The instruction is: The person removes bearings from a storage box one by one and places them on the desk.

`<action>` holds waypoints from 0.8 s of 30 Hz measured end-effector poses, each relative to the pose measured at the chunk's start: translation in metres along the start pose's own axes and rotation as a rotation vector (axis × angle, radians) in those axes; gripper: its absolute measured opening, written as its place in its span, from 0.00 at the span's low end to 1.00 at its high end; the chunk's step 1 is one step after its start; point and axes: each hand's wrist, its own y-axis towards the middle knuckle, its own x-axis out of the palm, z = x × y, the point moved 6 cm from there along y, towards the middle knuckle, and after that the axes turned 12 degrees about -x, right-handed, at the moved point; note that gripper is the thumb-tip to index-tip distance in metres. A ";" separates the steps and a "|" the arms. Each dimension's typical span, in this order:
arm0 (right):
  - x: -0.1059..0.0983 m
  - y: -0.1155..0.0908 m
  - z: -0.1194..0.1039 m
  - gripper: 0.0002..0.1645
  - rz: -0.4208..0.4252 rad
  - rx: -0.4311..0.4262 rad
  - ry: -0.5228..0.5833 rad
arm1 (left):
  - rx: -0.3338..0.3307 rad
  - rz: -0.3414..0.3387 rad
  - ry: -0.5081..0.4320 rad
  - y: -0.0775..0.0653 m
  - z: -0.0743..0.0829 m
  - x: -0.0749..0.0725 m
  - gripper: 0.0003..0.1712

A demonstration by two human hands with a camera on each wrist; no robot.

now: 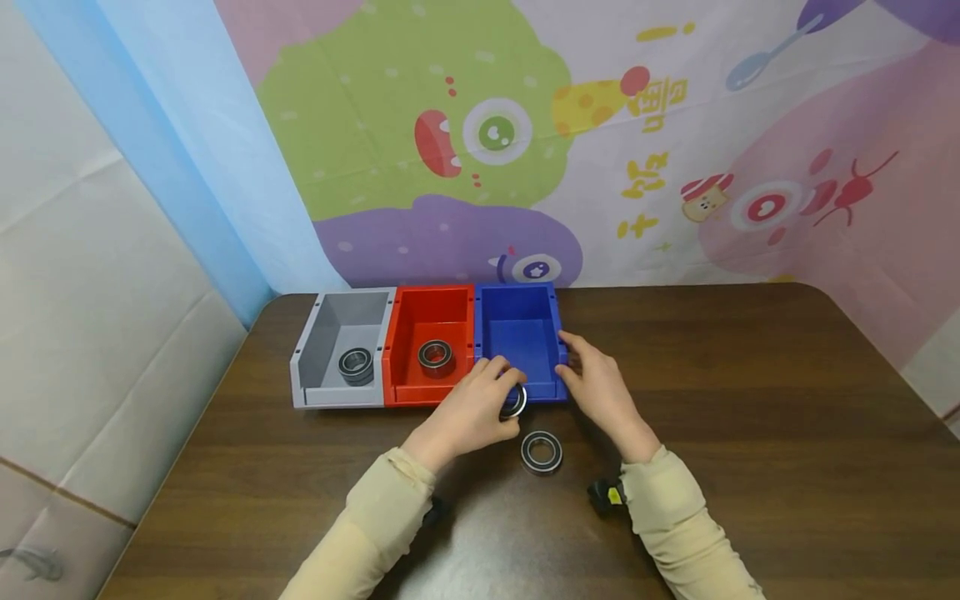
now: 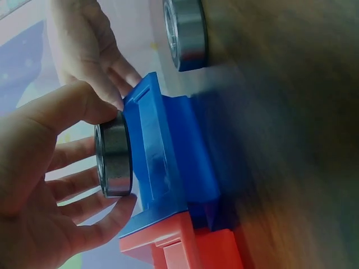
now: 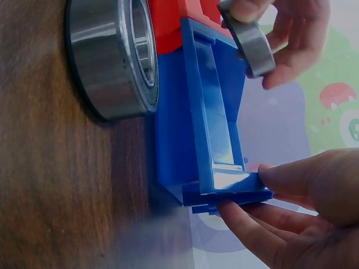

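My left hand point(image 1: 467, 410) pinches a steel ball bearing point(image 2: 116, 157) between thumb and fingertips, tilted on edge and held just above the front lip of the blue bin point(image 1: 517, 340). My right hand point(image 1: 600, 390) grips that bin's right side wall, thumb at the rim and fingers against the outside, as the right wrist view shows. The bin's visible floor holds nothing. A second bearing point(image 1: 542, 470) lies flat on the table in front of the blue bin, between the two forearms; in the right wrist view it looms large at upper left.
Left of the blue bin, side by side with it, stand a red bin point(image 1: 429, 304) with a bearing point(image 1: 437, 367) inside and a grey bin point(image 1: 352, 310) with what looks like stacked bearings point(image 1: 357, 377). The brown wooden table point(image 1: 750, 417) meets a printed curtain point(image 1: 645, 233) behind.
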 end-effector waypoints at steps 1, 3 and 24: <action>0.000 0.000 0.000 0.29 0.001 0.000 -0.002 | 0.001 -0.007 0.005 -0.001 0.000 0.001 0.25; 0.000 0.000 0.000 0.29 0.004 -0.001 -0.002 | 0.000 -0.024 0.011 -0.004 0.000 0.003 0.25; 0.000 0.000 0.000 0.29 0.007 -0.014 -0.006 | -0.015 -0.167 0.017 -0.023 -0.003 0.026 0.21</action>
